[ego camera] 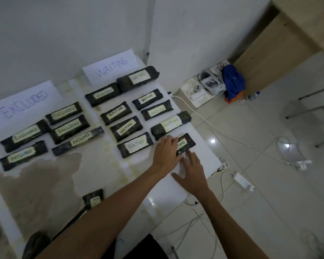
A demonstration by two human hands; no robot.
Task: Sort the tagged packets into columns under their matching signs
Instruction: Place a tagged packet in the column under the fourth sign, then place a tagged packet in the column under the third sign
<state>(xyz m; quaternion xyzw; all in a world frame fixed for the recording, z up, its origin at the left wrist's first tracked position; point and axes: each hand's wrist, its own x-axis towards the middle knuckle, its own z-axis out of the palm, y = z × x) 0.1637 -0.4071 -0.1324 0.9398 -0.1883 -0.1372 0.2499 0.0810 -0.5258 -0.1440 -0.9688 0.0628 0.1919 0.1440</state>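
The packet (186,145) lies on the bench (101,172) near its right edge. It is the nearest one in the right-hand column under the WAITING sign (110,67). Its tag shows only "ITING", because the left grip (165,152) covers the rest, with fingers laid over the packet's left end and not curled round it. The right grip (192,171) lies flat on the near side of the packet, fingers straight and spread, tips touching its near end. Neither grip holds anything.

Nearer, a lone packet (93,199) is half hidden behind the left forearm (105,212), and its tag is unreadable. Dark shapes (36,243) at the near-left corner are cut off and cannot be made out. More packets (69,128) lie under the EXCLUDED sign (22,105) at left.
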